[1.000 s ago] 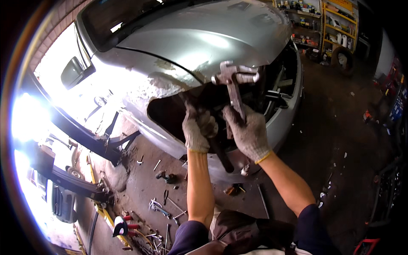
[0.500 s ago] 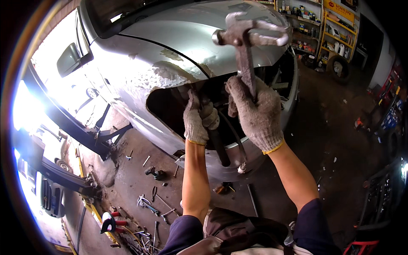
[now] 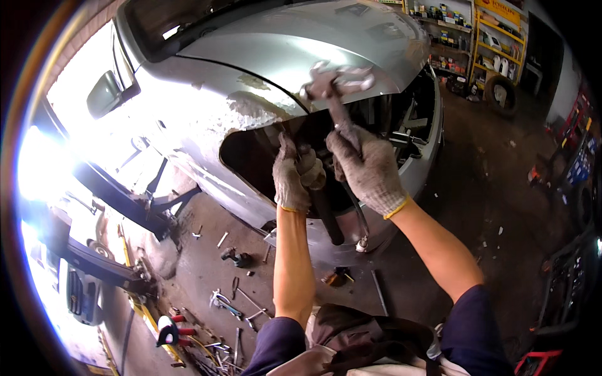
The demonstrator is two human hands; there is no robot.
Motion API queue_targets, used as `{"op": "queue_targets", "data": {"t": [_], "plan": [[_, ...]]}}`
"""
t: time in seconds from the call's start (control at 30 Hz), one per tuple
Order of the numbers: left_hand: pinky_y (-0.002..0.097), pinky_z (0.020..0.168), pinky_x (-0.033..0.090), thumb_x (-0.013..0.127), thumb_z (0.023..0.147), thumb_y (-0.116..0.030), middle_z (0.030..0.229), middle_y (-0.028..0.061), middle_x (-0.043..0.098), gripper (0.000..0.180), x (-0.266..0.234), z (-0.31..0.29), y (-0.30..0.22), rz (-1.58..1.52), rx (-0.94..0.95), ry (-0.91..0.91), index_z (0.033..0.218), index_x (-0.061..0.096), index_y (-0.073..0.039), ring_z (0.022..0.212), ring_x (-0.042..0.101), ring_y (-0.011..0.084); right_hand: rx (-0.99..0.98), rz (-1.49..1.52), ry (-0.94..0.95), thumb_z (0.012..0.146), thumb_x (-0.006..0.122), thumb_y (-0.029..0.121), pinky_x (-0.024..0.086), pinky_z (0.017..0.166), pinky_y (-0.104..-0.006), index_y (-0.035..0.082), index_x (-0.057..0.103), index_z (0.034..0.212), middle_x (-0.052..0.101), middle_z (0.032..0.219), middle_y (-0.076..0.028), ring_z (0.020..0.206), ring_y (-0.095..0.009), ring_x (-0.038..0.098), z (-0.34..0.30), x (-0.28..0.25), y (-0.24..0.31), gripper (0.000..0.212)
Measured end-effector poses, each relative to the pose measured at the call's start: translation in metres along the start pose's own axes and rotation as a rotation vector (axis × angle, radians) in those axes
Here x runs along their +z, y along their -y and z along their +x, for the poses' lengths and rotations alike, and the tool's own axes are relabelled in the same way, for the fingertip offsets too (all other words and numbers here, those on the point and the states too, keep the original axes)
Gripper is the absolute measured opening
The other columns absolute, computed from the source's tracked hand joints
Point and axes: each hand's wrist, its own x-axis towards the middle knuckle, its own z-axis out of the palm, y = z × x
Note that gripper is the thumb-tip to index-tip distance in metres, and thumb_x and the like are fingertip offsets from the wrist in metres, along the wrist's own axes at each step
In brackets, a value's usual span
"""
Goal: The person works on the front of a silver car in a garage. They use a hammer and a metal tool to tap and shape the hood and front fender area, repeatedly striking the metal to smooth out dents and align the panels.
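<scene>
A claw hammer (image 3: pixel 340 113), its head blurred by motion, is gripped by its handle in my gloved right hand (image 3: pixel 370 166). The head (image 3: pixel 329 81) hangs over the front edge of the silver car's hood. My gloved left hand (image 3: pixel 296 172) is closed round a dark thick bar (image 3: pixel 326 216) in the headlight opening (image 3: pixel 244 156). The bar slants down out of the opening; its upper end is hidden behind the fender edge. Just above my left hand the silver fender (image 3: pixel 188 125) has a rough, bare and filler-like patch (image 3: pixel 251 113) with peeled paint.
On the floor lie a cordless drill (image 3: pixel 236 257), a long rod (image 3: pixel 380 292) and several hand tools (image 3: pixel 222 304). Dark lift arms (image 3: pixel 119 200) stand to the left. A cable with a connector (image 3: pixel 362 243) hangs by the bumper. Shelves (image 3: pixel 498 44) and a tire (image 3: pixel 500 95) are at the back right.
My right hand has swung the hammer down and left, toward the fender and hood edge. My left hand keeps its hold on the bar, and the view has shifted slightly.
</scene>
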Motion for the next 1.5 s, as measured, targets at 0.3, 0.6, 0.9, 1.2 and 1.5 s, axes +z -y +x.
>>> {"op": "queue_targets", "data": {"t": [0.3,0.6,0.9,1.2,1.5], "plan": [[0.0281,0.039,0.024,0.053,0.101,-0.056,0.052,-0.005,0.033,0.044,0.014,0.007,0.013,-0.202,-0.055,0.002,0.083,0.048,-0.016,0.038,0.03,0.0107,-0.082,-0.076,-0.154,0.103,0.059,0.023,0.048,0.054,-0.0283,0.002,0.067,0.097,0.061,0.064,-0.003,0.056,-0.011,0.061,-0.013,-0.012,-0.014,0.023],[0.0283,0.038,0.031,0.057,0.099,-0.052,0.057,-0.0017,0.045,0.045,0.013,-0.002,0.012,-0.243,0.054,0.096,0.084,0.054,-0.01,0.04,0.039,0.0111,-0.302,-0.394,-0.278,0.104,0.055,0.033,0.049,0.063,-0.0303,-0.002,0.068,0.095,0.069,0.076,-0.008,0.068,-0.015,0.064,-0.001,0.004,-0.025,0.038],[0.0252,0.038,0.032,0.058,0.097,-0.058,0.061,-0.0048,0.047,0.047,0.005,0.0,0.007,-0.258,0.047,0.135,0.087,0.058,-0.011,0.041,0.04,0.0085,-0.06,-0.243,-0.136,0.104,0.055,0.038,0.052,0.068,-0.0328,-0.003,0.065,0.104,0.066,0.087,-0.009,0.076,-0.017,0.063,-0.004,0.018,0.007,0.042],[0.0282,0.036,0.031,0.058,0.097,-0.053,0.055,-0.0021,0.041,0.048,0.0,0.003,0.005,-0.227,0.057,0.134,0.083,0.053,-0.008,0.039,0.036,0.0098,-0.195,-0.528,-0.166,0.103,0.058,0.038,0.05,0.065,-0.0304,-0.003,0.064,0.098,0.064,0.076,-0.006,0.067,-0.013,0.059,-0.005,0.018,0.002,0.041],[0.0286,0.035,0.032,0.059,0.097,-0.055,0.055,-0.0028,0.042,0.05,-0.003,0.015,0.02,-0.194,0.072,0.108,0.081,0.051,-0.009,0.037,0.037,0.0098,0.005,-0.479,-0.105,0.105,0.054,0.028,0.048,0.058,-0.028,-0.001,0.066,0.094,0.064,0.071,-0.007,0.061,-0.014,0.061,-0.016,0.004,-0.011,0.033]]}}
